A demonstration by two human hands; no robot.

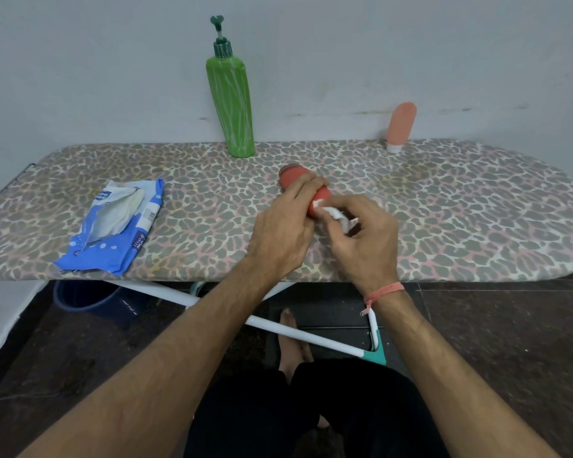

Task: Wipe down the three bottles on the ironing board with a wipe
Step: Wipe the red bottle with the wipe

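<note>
Bottles stand on leopard-print ironing board (212, 206) — pale wall (113, 77), dark floor (510, 342).

The pump bottle (232, 104) stands at the rear edge of the ironing board (477, 219), centre. The tube (400, 125) stands inverted at rear right. The wipes pack (113, 226) lies front left. A third bottle (306, 190) sits between both hands, centre front.
</note>
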